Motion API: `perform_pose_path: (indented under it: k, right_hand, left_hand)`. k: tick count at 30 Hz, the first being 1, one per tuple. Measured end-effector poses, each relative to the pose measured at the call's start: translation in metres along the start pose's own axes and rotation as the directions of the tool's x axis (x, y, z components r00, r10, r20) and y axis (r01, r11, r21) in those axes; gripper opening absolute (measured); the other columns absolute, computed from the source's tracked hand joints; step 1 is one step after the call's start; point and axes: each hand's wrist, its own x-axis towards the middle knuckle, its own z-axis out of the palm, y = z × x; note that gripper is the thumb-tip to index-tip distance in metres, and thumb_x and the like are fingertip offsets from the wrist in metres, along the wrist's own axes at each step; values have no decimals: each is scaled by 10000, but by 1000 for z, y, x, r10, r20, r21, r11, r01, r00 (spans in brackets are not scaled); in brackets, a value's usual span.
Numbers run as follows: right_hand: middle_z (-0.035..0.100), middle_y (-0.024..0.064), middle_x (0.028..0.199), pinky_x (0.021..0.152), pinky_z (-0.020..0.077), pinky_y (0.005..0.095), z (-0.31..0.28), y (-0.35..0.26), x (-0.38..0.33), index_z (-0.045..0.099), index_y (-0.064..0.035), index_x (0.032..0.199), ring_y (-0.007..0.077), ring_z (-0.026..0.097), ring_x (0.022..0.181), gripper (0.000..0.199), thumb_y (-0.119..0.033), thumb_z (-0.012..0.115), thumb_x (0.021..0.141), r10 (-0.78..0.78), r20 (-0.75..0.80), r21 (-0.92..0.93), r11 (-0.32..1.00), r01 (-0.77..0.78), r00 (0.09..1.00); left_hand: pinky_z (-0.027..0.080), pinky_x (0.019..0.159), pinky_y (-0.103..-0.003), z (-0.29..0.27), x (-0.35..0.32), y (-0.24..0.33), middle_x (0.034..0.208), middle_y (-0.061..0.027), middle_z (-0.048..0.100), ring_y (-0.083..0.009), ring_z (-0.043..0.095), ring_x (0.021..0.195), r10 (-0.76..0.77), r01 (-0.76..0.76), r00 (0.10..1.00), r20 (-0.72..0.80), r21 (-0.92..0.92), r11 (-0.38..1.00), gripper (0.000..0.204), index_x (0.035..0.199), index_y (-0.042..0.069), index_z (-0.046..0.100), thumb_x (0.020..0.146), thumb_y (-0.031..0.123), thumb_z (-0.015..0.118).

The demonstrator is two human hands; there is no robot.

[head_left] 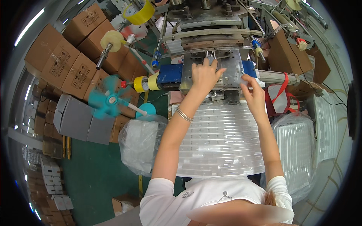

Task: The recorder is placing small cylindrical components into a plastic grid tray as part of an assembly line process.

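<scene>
My left hand reaches over the flat metal plate of a press-like machine. Its fingers are spread, with the thumb out to the right and the fingertips by small metal rods at the plate's far side. Nothing shows in its grip. At the plate's right edge is my right hand, fingers bent, with a gap between thumb and forefinger; I see nothing held there. Just below the plate lies a stack of clear, ribbed plastic sheets, between my forearms.
A teal fan stands at left, before stacked cardboard boxes. Yellow tape rolls sit on the machine's left side. Plastic-wrapped bundles flank the sheets. A red-strapped bag hangs at right. The floor is green.
</scene>
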Motion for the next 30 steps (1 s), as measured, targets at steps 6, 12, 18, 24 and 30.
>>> perform_pose_path:
  k: [6,12,18,24,30]
  right_hand:
    - [632,117,1044,717,517,339,31,-5,48,592,-20,1018,262,621,869,198,-40,594,822,-437,-105,-346,858,379,893]
    - [634,21,922,665,420,339,54,12,68,632,-123,980,206,584,764,171,-164,603,817,-495,91,-707,579,406,864]
    - [618,87,1108,844,431,399,51,33,74,579,-105,1151,284,574,991,367,-319,583,852,-376,44,-527,779,341,926]
    - [606,129,998,759,477,364,19,20,1,583,-55,1101,294,594,874,278,-146,609,839,-186,51,-207,959,192,981]
    - [560,91,778,591,502,358,7,10,-116,652,-100,983,275,582,649,190,-109,619,796,-160,620,-151,936,317,768]
  left_hand:
    - [429,596,-362,-22,-27,10,780,-70,610,-255,601,652,-85,4,977,-195,-382,924,245,947,100,667,760,254,697]
    - [472,688,-332,-46,-124,9,905,-95,644,-275,623,804,-365,300,928,77,-735,608,256,1006,56,650,781,171,693]
    - [474,768,-301,-45,-166,0,960,-136,661,-235,635,910,-505,549,784,360,-782,294,305,1080,36,622,813,172,682]
    - [452,638,-348,-41,-206,20,831,-93,642,-247,617,730,-250,421,897,365,-532,735,269,982,72,595,766,186,707]
    - [413,623,-351,-17,-265,29,800,-71,570,-231,581,675,210,-33,860,465,-359,933,168,919,78,604,766,133,644]
